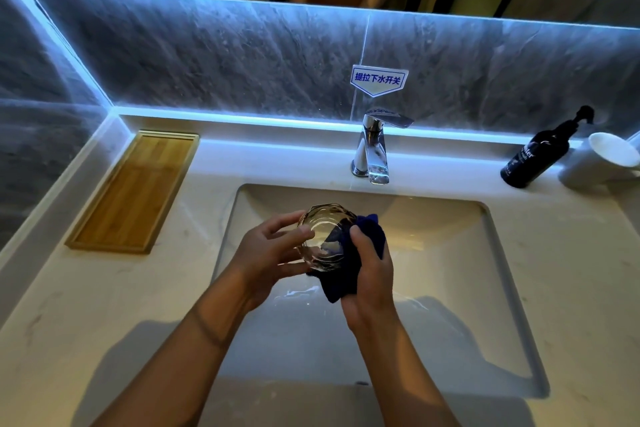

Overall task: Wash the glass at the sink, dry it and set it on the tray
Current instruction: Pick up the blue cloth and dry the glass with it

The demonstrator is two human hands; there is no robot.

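Over the white square sink [450, 288], two bare hands hold things up in the air. The left hand [266, 256] grips the clear, see-through drinking glass [322, 239] with its fingers and thumb wrapped round the side. The glass is tipped, so its round open mouth points up toward the camera. It sits just to the right of the left palm, between the two hands.

The right hand [372, 274] is closed tight on a dark blue soft cloth [346, 274]. The cloth is pressed against the right side of the glass and hangs down a little below it. The right thumb lies on the cloth close to the rim of the glass. Part of the cloth shows through the clear wall.

Behind the hands stands a shiny silver metal tap [372, 149], and no water is coming out. A long flat wooden tray [135, 191] lies on the pale stone counter [69, 305] to the left, well apart from the glass. At the far right stand a black pump bottle [540, 156] and a white cup [602, 159], side by side.
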